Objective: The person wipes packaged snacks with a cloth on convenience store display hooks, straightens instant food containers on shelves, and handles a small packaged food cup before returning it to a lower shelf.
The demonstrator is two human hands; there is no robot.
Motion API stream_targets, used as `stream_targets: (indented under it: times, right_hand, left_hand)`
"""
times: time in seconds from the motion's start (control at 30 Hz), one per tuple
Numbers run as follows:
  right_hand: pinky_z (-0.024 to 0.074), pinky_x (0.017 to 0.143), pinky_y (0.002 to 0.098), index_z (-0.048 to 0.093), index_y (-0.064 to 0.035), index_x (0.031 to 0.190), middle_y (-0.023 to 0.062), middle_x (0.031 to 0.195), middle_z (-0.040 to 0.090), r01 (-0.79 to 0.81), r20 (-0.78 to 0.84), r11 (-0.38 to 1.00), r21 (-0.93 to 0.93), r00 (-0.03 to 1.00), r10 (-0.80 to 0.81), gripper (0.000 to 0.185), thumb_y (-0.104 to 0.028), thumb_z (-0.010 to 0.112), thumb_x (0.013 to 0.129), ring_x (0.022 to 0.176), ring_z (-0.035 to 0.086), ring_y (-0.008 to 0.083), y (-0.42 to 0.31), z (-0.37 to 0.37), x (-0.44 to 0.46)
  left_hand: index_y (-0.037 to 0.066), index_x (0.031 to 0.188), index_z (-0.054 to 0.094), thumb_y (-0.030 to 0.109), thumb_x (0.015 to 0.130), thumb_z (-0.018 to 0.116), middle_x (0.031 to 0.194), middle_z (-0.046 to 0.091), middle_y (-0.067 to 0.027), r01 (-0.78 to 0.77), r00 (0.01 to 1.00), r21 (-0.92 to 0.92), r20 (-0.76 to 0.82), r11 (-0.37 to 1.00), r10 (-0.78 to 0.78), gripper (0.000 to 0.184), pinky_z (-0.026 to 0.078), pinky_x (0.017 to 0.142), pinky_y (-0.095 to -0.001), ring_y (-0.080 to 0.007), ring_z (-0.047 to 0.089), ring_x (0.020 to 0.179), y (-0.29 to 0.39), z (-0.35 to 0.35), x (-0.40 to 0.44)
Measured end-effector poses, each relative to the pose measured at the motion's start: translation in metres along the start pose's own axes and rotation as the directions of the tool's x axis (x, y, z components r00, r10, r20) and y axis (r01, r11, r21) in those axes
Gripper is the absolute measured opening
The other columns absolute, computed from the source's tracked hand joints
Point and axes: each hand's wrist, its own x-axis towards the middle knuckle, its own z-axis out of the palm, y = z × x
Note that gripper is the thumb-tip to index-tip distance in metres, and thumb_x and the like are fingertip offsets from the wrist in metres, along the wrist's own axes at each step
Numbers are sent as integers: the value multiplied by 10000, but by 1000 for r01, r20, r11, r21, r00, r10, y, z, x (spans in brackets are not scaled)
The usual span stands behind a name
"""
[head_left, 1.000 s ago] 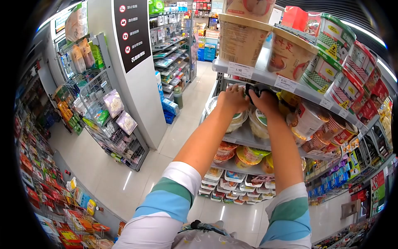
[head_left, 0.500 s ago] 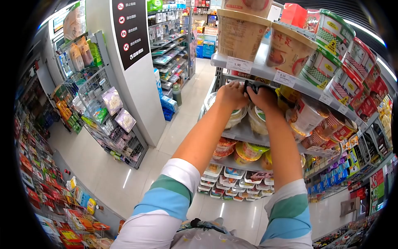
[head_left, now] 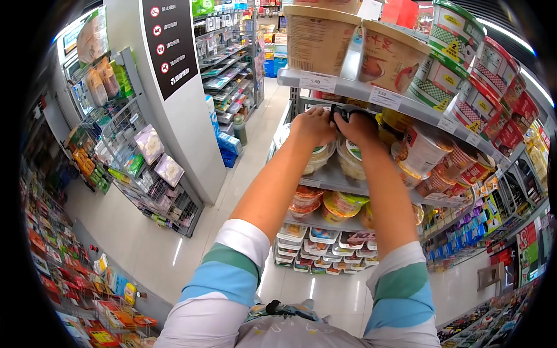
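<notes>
Head view: beneath the upper shelf (head_left: 352,87), the right hand (head_left: 357,127) touches a black object (head_left: 344,109) beside the left hand (head_left: 313,126) — fingers (head_left: 318,112) partly curled, hold unclear.

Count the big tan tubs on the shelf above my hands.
3: the left tub, the right tub beside it, and the upper tub above the left one, cut by the picture's top edge. Others may be hidden behind.
</notes>
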Motion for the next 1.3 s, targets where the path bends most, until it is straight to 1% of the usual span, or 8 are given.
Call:
stream_targets:
  times: [0.13, 0.2, 0.37, 0.6, 0.77, 0.8, 0.9, 1.3]
  right_hand:
    - [513, 973, 457, 721, -35, 1165, 242, 1164, 707, -31, 65, 999, 17, 997, 29, 604, -560, 546, 923, 1083, 674, 402, -3, -2, -3]
    - [503, 997, 462, 722, -14, 1166, 242, 1196, 697, -44, 67, 999, 19, 997, 43, 612, -546, 541, 925, 1103, 670, 401, -2, -4, -3]
    - [505, 995, 465, 720, -8, 1163, 244, 1178, 700, -53, 82, 998, 35, 995, 50, 627, -559, 537, 926, 1105, 669, 401, -1, -1, 0]
    - [530, 923, 487, 732, -36, 1091, 234, 1086, 718, -43, 94, 998, 53, 995, 38, 568, -546, 559, 908, 1031, 686, 409, 1, -2, 0]
    - [529, 918, 484, 731, -37, 1093, 236, 1076, 719, -30, 64, 997, 65, 998, 26, 532, -504, 582, 886, 1022, 687, 404, 1, -1, -1]
    - [529, 915, 485, 730, -29, 1088, 237, 1070, 718, -23, 32, 997, 70, 999, 20, 525, -492, 589, 884, 1015, 687, 403, 1, 0, -1]
    - [532, 906, 488, 727, -14, 1082, 239, 1059, 717, 1, 4, 998, 61, 1000, -1, 513, -468, 600, 881, 1002, 688, 403, -3, -2, -3]
    - [559, 808, 487, 746, -21, 944, 204, 951, 730, 30, -9, 999, -43, 999, -31, 442, -426, 577, 898, 882, 703, 386, -20, -22, -14]
  left_hand:
    - [78, 1410, 560, 336, 1050, 354, 1517, 526, -128, 48, 997, -32, 54, 998, -46, 489, 405, 1163, -387, -273, 460, 1437, 1, -4, -5]
    - [81, 1432, 541, 342, 1048, 348, 1531, 513, -118, -78, 997, 109, 11, 991, 77, 502, 401, 1168, -381, -262, 445, 1450, -14, 26, 10]
    - [75, 1396, 581, 305, 1047, 349, 1543, 505, -88, 13, 998, -9, 58, 1000, -13, 477, 394, 1177, -387, -266, 422, 1466, 0, -1, -1]
    - [65, 1286, 659, 373, 1027, 447, 1489, 547, -128, -190, 982, 62, 23, 980, 189, 455, 398, 1179, -425, -325, 449, 1444, -17, 18, 11]
    - [117, 1392, 587, 356, 1045, 405, 1538, 502, -106, -126, 984, 65, 133, 990, 116, 459, 400, 1176, -429, -312, 422, 1464, 2, -21, -4]
    - [127, 1459, 525, 361, 1050, 373, 1553, 490, -105, 1, 986, -25, 167, 1000, 4, 495, 387, 1185, -429, -304, 409, 1474, 11, -35, -9]
    - [134, 1485, 501, 382, 1048, 360, 1566, 477, -104, -7, 993, -29, 116, 1000, 10, 522, 367, 1197, -425, -295, 402, 1479, -4, -5, 4]
    - [178, 1441, 556, 421, 1029, 386, 1496, 540, -81, 73, 996, -151, 69, 986, -63, 507, 444, 1132, -429, -314, 500, 1399, 0, -11, 0]
